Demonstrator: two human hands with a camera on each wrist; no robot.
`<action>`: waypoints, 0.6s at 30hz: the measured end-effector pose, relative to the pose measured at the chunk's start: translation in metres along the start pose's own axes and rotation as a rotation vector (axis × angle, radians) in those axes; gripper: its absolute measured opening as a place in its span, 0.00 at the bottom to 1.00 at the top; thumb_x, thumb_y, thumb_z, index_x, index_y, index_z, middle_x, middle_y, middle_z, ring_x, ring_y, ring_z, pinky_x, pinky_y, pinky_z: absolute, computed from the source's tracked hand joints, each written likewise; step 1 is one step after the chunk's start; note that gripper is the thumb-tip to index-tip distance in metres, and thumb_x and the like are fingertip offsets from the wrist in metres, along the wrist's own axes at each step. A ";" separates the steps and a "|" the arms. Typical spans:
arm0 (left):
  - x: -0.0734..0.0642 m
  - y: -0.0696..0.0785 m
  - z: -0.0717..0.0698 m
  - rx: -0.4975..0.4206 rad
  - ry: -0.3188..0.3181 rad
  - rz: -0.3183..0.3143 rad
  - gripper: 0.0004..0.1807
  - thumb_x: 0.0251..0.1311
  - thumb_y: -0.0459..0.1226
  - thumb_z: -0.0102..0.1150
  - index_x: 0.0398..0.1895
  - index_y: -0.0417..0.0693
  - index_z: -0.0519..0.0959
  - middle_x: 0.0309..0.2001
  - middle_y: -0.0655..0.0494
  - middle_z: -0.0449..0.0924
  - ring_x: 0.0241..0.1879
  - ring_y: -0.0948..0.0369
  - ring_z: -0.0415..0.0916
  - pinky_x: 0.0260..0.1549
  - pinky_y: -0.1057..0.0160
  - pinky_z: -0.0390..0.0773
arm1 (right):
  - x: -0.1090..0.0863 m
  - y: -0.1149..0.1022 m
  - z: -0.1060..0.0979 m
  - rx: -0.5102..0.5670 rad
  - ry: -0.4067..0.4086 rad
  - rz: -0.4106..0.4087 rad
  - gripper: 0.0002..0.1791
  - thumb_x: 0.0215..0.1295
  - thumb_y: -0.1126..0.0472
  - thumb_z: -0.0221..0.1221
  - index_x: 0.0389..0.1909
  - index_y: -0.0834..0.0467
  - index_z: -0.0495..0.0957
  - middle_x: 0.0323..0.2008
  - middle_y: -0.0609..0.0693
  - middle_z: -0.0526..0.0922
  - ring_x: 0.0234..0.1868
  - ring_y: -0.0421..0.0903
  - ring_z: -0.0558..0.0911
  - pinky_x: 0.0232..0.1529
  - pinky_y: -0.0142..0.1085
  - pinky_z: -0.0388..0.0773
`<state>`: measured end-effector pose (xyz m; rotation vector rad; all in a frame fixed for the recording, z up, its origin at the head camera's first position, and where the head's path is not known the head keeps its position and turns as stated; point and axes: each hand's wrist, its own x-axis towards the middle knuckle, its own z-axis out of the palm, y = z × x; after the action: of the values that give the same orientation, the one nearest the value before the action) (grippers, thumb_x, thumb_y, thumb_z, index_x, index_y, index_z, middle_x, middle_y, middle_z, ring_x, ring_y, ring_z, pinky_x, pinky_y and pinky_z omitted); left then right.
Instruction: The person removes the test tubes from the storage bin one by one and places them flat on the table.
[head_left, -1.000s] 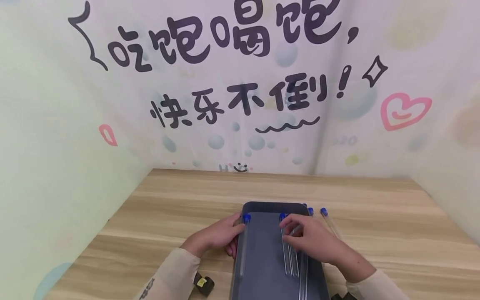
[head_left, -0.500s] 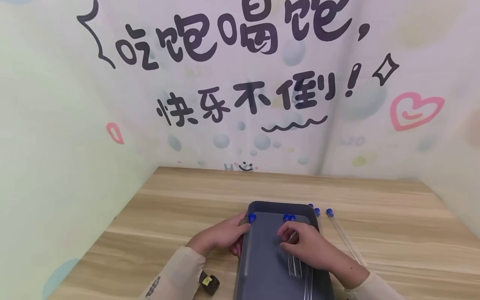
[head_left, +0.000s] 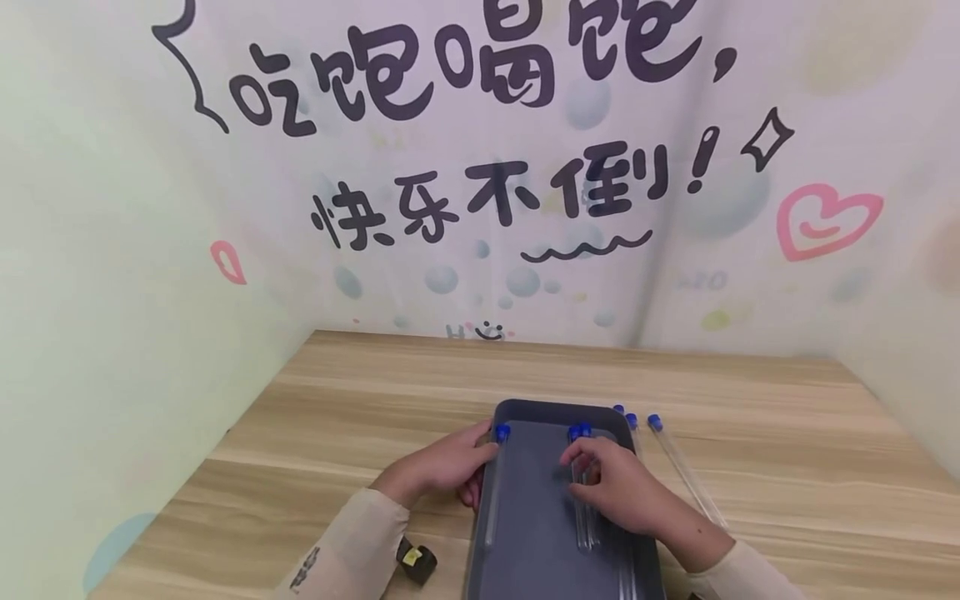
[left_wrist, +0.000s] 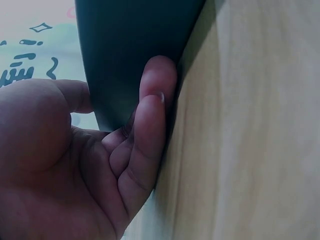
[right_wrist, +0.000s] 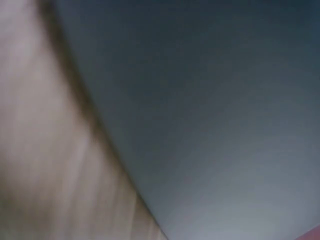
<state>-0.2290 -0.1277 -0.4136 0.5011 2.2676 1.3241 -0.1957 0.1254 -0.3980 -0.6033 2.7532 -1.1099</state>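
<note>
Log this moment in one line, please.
left hand: holds tray at left edge | right hand: over tubes in tray, grip unclear | other tubes: on table, right of tray

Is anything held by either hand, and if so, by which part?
The left hand holds the grey tray by its left side, thumb at the rim. Whether the right hand, over the tubes, holds any cannot be told.

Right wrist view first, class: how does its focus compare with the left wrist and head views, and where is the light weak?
Right wrist: blurred, the grain of the table smeared, the tray a smooth haze; left wrist: clearer, creases visible on the left hand, but dim, the tray very dark; head: brightest, the wall lettering crisp.
</note>
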 end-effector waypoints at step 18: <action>0.003 -0.004 0.000 -0.003 -0.001 -0.013 0.26 0.70 0.44 0.35 0.70 0.60 0.51 0.14 0.47 0.76 0.13 0.52 0.77 0.11 0.60 0.76 | -0.002 0.002 0.002 -0.025 -0.027 -0.039 0.19 0.49 0.68 0.65 0.43 0.52 0.76 0.40 0.55 0.71 0.26 0.38 0.73 0.26 0.28 0.73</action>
<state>-0.2317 -0.1277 -0.4180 0.4856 2.2635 1.3206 -0.1939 0.1264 -0.4004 -0.6732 2.7476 -1.0681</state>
